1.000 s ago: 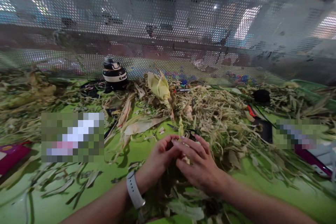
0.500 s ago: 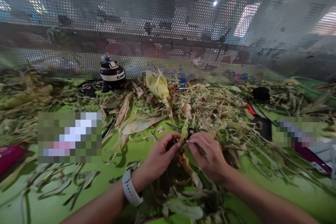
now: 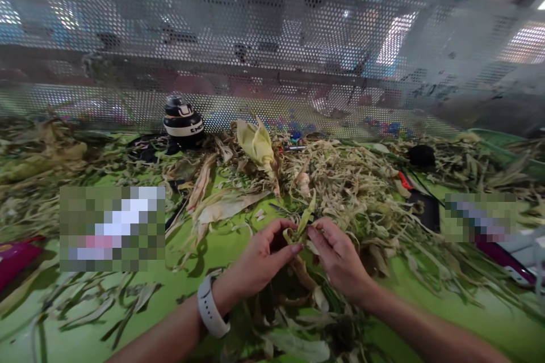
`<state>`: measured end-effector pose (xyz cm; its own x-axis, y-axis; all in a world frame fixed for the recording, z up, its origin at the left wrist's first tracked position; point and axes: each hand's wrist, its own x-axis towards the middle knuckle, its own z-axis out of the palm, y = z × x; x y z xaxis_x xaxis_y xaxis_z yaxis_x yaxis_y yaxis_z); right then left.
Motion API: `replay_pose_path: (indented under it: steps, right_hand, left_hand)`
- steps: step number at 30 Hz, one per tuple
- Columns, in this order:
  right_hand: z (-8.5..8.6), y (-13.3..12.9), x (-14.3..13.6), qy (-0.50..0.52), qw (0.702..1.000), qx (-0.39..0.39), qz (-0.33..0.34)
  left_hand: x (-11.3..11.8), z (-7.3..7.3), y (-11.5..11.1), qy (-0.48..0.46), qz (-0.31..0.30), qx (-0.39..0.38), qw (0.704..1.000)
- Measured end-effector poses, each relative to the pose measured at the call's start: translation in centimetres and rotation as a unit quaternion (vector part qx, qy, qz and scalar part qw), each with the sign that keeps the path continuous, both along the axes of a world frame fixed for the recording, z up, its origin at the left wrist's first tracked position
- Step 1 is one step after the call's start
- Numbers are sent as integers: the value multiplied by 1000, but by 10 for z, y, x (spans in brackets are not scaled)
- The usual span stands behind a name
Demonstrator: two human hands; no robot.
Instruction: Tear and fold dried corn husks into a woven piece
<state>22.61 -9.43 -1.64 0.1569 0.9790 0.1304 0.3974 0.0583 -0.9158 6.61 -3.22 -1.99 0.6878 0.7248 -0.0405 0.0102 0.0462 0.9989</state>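
Observation:
My left hand (image 3: 266,255), with a white watch band (image 3: 211,307) on its wrist, pinches a twisted yellow-green corn husk piece (image 3: 305,218) between thumb and curled fingers. My right hand (image 3: 338,258) grips the same piece from the other side. One pointed end of it sticks up between the hands. Behind the fingertips, a dark thin tool is mostly hidden. Husk scraps (image 3: 293,340) and a pale stalk (image 3: 319,298) lie beneath the hands. Farther back, a pale folded husk bundle (image 3: 255,144) leans with its stem towards me.
Dried husk shreds (image 3: 349,173) cover much of the green table (image 3: 140,323). A black bottle (image 3: 184,122) stands before a perforated metal screen (image 3: 264,34). A phone-like dark slab (image 3: 426,210) is on the right. Blurred patches hide items at both sides.
The husk piece has opened out, with a loop now showing at the left fingers. My right fingers have shifted slightly and the piece's tip leans more to the right.

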Motion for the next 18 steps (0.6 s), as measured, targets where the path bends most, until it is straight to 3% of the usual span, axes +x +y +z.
replay_pose_path:
  steps: [4,10,14,18]
  right_hand:
    - [1,0,-2,95,994,-44,13]
    - [6,0,-4,173,978,-116,-5]
    - [4,0,-4,190,975,-118,-9]
    - [-2,0,-3,151,979,-136,2]
  left_hand:
    - [0,-2,0,23,12,20,999]
    - [-1,6,2,0,-11,-38,999]
    - [0,8,2,-15,-12,-62,998]
    - [2,8,1,-18,48,-73,996]
